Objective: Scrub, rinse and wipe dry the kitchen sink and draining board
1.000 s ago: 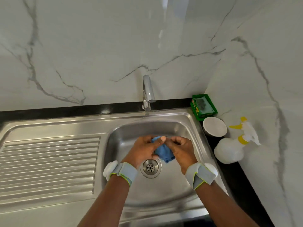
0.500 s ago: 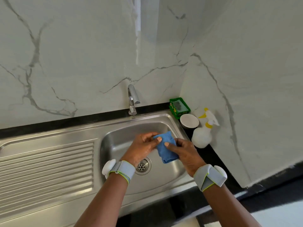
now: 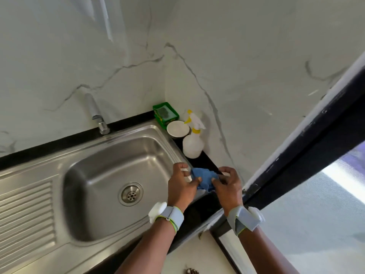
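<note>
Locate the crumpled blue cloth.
Head view, right of centre: the crumpled blue cloth is gripped between the left hand and right hand above the right rim of the stainless steel sink, nearer the camera than the white plastic spray bottle.

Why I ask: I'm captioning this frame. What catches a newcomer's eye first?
The left hand and right hand grip a blue cloth at the right edge of the sink. Its steel basin fills the left-centre; a white spray bottle, a white bowl and a green box stand in the corner behind.
</note>
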`<state>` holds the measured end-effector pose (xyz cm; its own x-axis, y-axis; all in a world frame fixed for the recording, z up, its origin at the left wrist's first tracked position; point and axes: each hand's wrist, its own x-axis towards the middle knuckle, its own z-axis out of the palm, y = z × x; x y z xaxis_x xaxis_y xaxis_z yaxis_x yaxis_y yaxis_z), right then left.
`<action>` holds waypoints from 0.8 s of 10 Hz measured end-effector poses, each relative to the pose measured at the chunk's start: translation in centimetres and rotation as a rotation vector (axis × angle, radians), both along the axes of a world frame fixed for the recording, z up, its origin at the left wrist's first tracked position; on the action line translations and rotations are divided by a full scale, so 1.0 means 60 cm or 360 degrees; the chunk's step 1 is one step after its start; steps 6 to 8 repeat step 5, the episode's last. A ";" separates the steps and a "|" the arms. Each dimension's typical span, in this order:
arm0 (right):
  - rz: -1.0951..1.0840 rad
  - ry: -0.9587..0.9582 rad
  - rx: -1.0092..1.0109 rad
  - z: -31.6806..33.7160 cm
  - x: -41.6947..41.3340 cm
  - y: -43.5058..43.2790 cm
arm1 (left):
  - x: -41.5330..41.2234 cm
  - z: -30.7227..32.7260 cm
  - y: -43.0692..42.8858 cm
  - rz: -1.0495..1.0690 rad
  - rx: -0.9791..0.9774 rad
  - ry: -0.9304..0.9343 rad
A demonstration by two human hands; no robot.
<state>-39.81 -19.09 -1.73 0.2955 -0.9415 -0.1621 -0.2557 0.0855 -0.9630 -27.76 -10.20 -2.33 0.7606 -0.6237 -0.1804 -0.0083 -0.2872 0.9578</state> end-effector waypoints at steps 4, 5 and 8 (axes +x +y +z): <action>0.0870 0.1423 -0.1598 -0.056 -0.010 -0.071 | -0.026 -0.084 -0.066 -0.0462 0.0678 -0.1387; 0.0911 0.1207 -0.1654 -0.045 0.015 -0.067 | 0.000 -0.078 -0.024 -0.0303 0.0741 -0.1353; 0.0911 0.1207 -0.1654 -0.045 0.015 -0.067 | 0.000 -0.078 -0.024 -0.0303 0.0741 -0.1353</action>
